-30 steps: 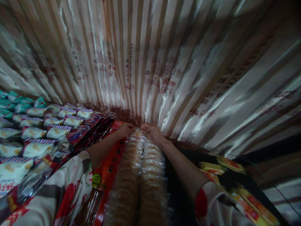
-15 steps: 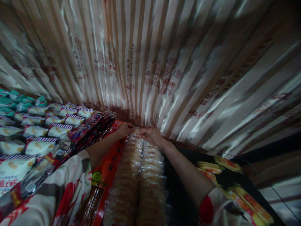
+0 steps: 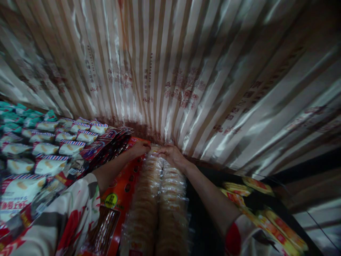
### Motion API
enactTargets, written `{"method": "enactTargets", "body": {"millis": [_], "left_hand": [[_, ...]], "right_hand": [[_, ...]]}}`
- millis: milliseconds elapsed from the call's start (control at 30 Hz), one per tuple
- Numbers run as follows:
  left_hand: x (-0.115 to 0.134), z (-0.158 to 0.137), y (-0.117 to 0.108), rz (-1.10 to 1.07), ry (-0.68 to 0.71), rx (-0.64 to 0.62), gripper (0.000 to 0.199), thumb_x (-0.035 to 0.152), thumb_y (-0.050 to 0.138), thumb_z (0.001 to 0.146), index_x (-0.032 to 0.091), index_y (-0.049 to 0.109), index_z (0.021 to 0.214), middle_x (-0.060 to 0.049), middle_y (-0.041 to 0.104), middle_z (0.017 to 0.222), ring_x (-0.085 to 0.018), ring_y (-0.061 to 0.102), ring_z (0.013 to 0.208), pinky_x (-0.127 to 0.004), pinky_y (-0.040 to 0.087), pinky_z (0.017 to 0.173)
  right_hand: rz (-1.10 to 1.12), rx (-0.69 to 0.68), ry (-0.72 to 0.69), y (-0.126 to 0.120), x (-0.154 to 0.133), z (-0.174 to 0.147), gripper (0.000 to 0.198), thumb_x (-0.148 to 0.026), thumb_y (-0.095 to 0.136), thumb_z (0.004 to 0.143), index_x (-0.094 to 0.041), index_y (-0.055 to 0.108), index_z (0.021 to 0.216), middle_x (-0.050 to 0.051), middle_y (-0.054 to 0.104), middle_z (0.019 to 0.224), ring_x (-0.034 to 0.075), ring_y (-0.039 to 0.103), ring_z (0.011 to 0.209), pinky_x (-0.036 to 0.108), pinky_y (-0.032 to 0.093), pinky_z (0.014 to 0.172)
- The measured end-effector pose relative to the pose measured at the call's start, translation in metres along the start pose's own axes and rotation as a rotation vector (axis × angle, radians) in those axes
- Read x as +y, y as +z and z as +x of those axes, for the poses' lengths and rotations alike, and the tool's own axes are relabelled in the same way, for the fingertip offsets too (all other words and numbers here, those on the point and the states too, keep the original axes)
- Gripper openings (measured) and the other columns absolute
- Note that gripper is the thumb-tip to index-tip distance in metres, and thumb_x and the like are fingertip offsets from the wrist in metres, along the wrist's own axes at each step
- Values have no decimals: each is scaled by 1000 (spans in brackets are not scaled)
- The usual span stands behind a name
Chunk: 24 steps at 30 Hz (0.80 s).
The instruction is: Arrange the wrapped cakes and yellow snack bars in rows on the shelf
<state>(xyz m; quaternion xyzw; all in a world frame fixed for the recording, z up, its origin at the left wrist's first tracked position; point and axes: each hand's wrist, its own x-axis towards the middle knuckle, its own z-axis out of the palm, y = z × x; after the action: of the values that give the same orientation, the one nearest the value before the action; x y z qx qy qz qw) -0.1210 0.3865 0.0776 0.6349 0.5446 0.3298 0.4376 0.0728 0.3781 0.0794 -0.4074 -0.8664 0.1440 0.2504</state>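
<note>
Two long rows of round, flat pastries in clear plastic wrappers [image 3: 145,199] run side by side away from me. At the far end, my left hand [image 3: 141,148] is beside the left row, its fingers curled together; what is in them is too dark to make out. My right hand [image 3: 172,155] reaches over the far end of the right row, fingers closed and tips at a wrapped pastry [image 3: 155,150] between the two hands. Dim light and blur hide the fingertips.
Left of the rows lie orange-red packs [image 3: 130,165] with brown sticks, dark red packs [image 3: 106,142], white snack bags with striped tops [image 3: 52,164] and green packets [image 3: 29,117]. Yellow-red packs [image 3: 282,227] lie on the dark surface at right. A pleated printed sheet [image 3: 149,71] hangs behind.
The view has shifted slightly, so the goods at left appear a little further right. My left hand has drawn slightly left, away from the right one, which stays about where it was.
</note>
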Motion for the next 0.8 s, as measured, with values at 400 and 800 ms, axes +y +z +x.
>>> {"method": "enactTargets", "body": {"millis": [400, 800], "left_hand": [[1, -12, -9, 28, -2, -141, 19, 29, 63, 61, 12, 64, 68, 1, 60, 60, -10, 50, 56, -20, 38, 53], [-19, 3, 4, 94, 124, 52, 11, 23, 59, 61, 12, 60, 60, 4, 54, 53, -7, 46, 53, -17, 35, 50]], "right_hand": [[-184, 5, 142, 0, -10, -3, 12, -23, 56, 81, -20, 68, 80, 4, 68, 75, 18, 57, 79, 31, 38, 82], [-135, 124, 227, 2, -11, -4, 5, -16, 57, 76, -20, 61, 78, 1, 64, 70, 16, 57, 73, 27, 41, 73]]}}
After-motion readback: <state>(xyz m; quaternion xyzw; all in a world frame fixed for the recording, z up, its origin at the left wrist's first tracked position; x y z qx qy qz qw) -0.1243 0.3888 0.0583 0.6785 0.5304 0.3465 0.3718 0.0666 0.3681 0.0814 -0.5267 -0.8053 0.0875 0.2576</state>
